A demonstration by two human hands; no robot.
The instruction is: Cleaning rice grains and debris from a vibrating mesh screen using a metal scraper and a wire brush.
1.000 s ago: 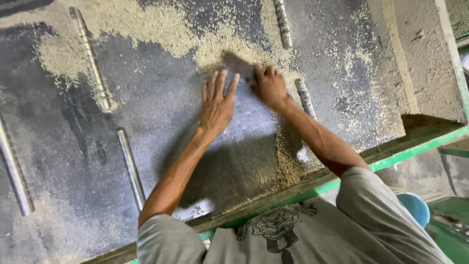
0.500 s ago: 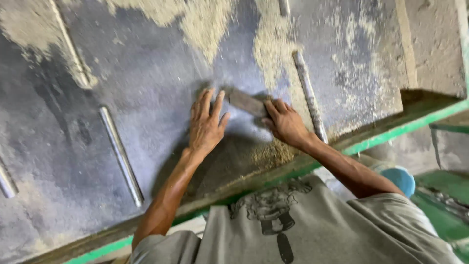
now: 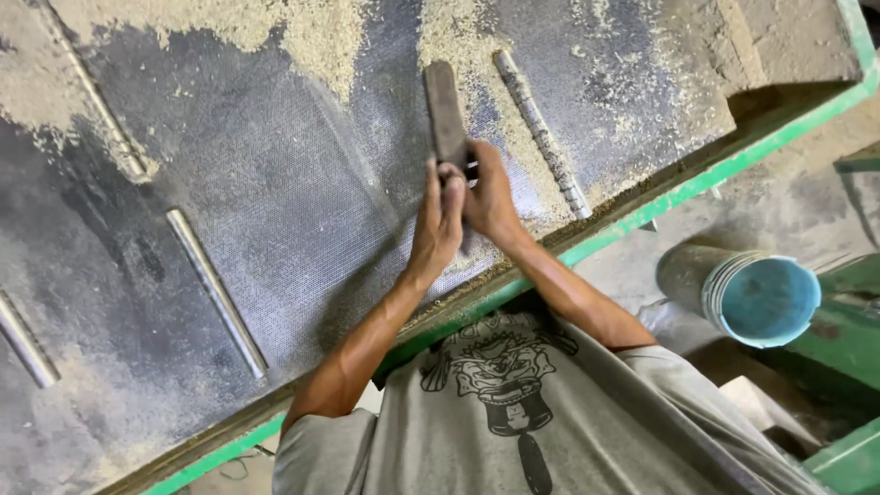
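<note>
A flat, dark, oblong block [image 3: 444,110] stands on edge on a dark perforated metal screen [image 3: 275,192]. Both hands grip its near end. My left hand [image 3: 438,220] wraps it from the left and my right hand [image 3: 489,192] from the right, fingers pressed together. Pale husk-like grain dust [image 3: 312,32] lies across the far part of the screen and beside the block.
Metal bars [image 3: 216,291] [image 3: 541,133] are fixed across the screen. A green frame edge [image 3: 697,188] runs along its near side. A blue-rimmed pipe opening [image 3: 763,298] sits at the right, beside more green metal parts [image 3: 848,458].
The block was lying flat under my right hand with my left hand spread on the screen. Now both hands hold it upright on edge, and the view has shifted.
</note>
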